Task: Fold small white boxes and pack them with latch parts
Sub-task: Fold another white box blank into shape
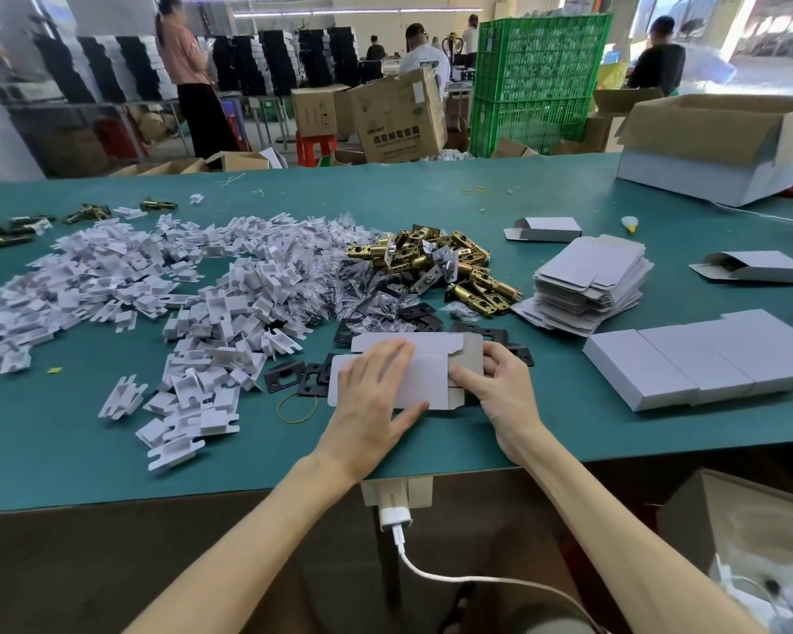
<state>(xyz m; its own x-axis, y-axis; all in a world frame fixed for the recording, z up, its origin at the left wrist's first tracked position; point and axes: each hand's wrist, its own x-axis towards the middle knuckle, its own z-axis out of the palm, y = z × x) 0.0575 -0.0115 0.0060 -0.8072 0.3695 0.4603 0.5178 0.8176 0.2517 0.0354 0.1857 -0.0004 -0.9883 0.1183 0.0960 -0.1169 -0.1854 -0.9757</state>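
Pressing flat white cardboard box blank (431,379)

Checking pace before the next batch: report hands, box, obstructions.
Left hand flat on box. Right hand pinching its end flap. Box not yet folded. Black plates crowd it.

Behind flat box (431,379), latch pile (436,263); blank stack (591,276) right, inserts (111,276) left.

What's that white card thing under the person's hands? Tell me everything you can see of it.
The white box blank is thin card, flat and unfolded, white outside with a brownish inside showing on its right end flap. It lies near the front edge of the green table, partly over black metal plates. The left hand presses flat on it; the right hand grips its right end.
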